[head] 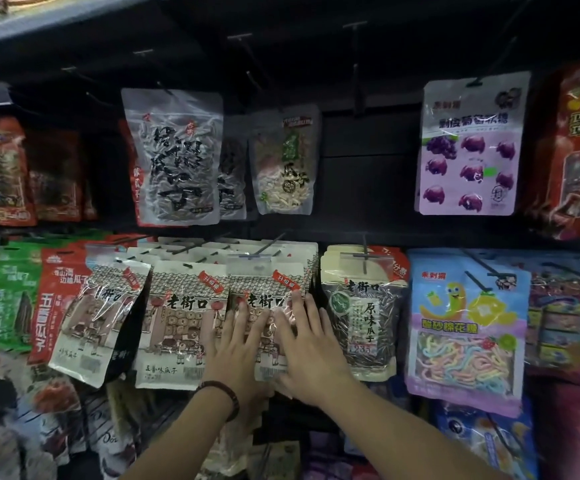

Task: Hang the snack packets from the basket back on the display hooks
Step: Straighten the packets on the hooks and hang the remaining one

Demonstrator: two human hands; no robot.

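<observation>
A cream sunflower-seed packet (264, 292) hangs on a display hook (267, 247) in the middle row. Both my hands lie flat on its front with straight fingers. My left hand (238, 351), with a bead bracelet at the wrist, covers its lower left part. My right hand (307, 348) covers its lower right part. Two matching cream packets hang to the left, one straight (177, 323) and one tilted (98, 323). The basket is out of view.
A dark seed packet (364, 317) hangs just right of my hands, then a purple candy packet (465, 341). Above hang clear seed packets (177, 157) and a grape candy packet (472, 147). Bare hooks (354, 64) stick out of the dark back panel. Red and green packets fill the left.
</observation>
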